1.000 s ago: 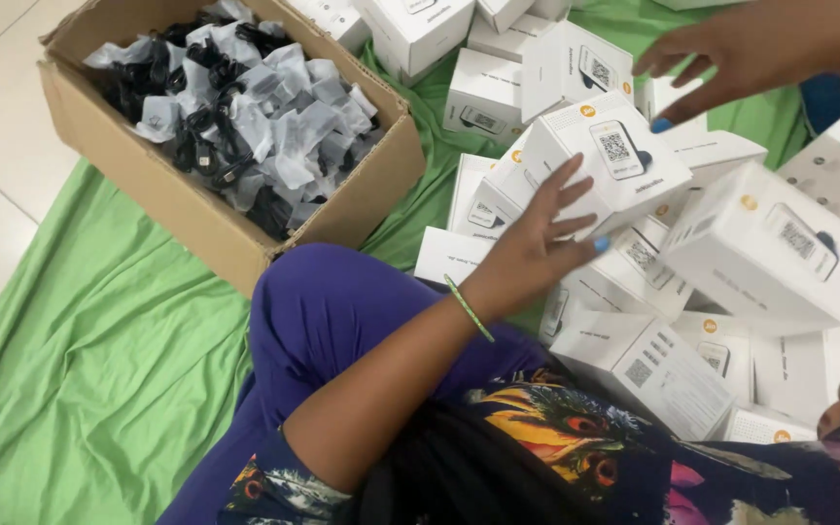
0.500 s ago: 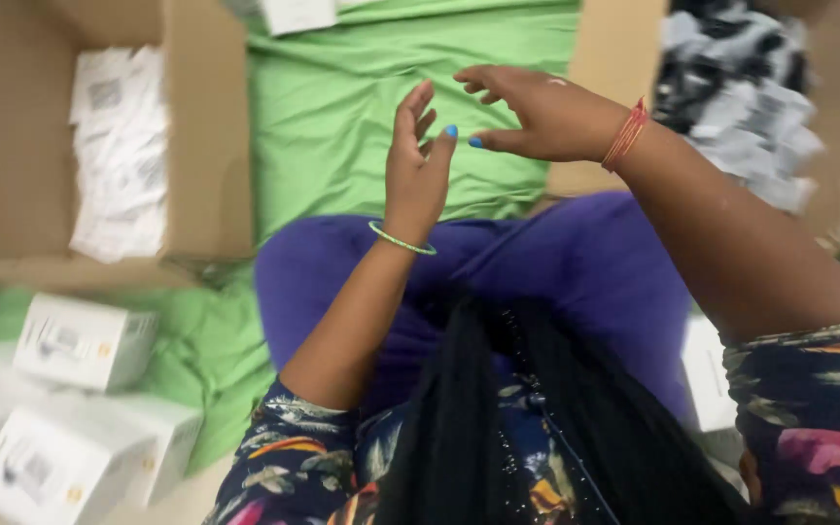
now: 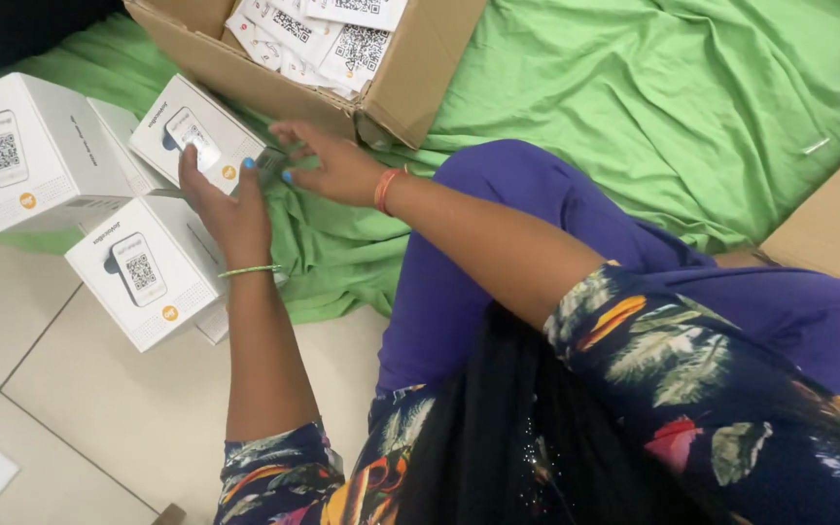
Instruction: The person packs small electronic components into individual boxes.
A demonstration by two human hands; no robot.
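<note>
A small white product box [image 3: 208, 131] lies tilted on the green cloth [image 3: 634, 107], at the left. My left hand [image 3: 228, 199] grips its near edge, thumb on top. My right hand [image 3: 328, 163] reaches across my knee and touches the box's right end with spread fingers. Two more white boxes sit close by: a big one [image 3: 36, 151] at the far left and another [image 3: 143, 272] on the tiled floor just below my left wrist.
An open cardboard carton [image 3: 405, 87] with several printed white cards [image 3: 323, 34] stands behind the hands. A second carton's flap [image 3: 833, 233] is at the right edge. My purple-clad legs [image 3: 537, 253] fill the middle. Beige floor tiles [image 3: 99, 418] lie at lower left.
The view has swung to the left side. Both hands, which were together in front of me with nothing in them, have moved onto the tilted white box.
</note>
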